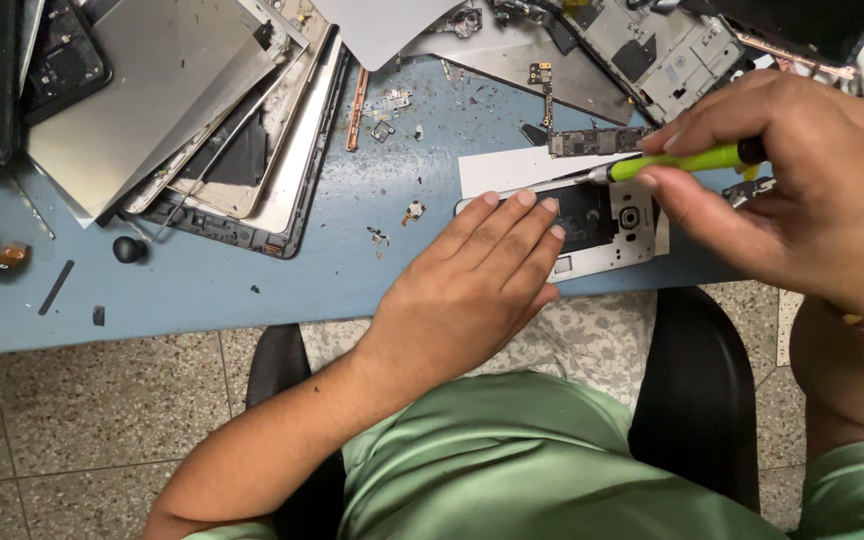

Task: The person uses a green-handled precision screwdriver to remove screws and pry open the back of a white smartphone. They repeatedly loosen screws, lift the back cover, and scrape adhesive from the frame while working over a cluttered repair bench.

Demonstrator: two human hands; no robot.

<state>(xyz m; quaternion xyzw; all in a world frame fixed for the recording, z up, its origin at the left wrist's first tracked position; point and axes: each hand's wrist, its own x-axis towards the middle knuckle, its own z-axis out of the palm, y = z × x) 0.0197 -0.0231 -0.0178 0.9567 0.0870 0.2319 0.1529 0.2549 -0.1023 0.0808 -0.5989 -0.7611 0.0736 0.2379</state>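
Observation:
A white phone frame [607, 235] lies near the front edge of the blue table [252, 280], partly on a white sheet [512, 168]. My left hand [477, 280] lies flat on its left half, fingers pressing down. My right hand [802, 190] grips a lime-green screwdriver [677, 163]. Its metal tip touches the frame's upper edge, just past my left fingertips. A small circuit board [597, 141] lies just beyond the frame.
A stack of opened tablet shells and metal plates [202, 130] fills the table's left. More dismantled phone parts [652, 50] lie at the back right. Small screws and chips are scattered mid-table, with a black knob [129, 249] at left. A black chair [692, 390] is under me.

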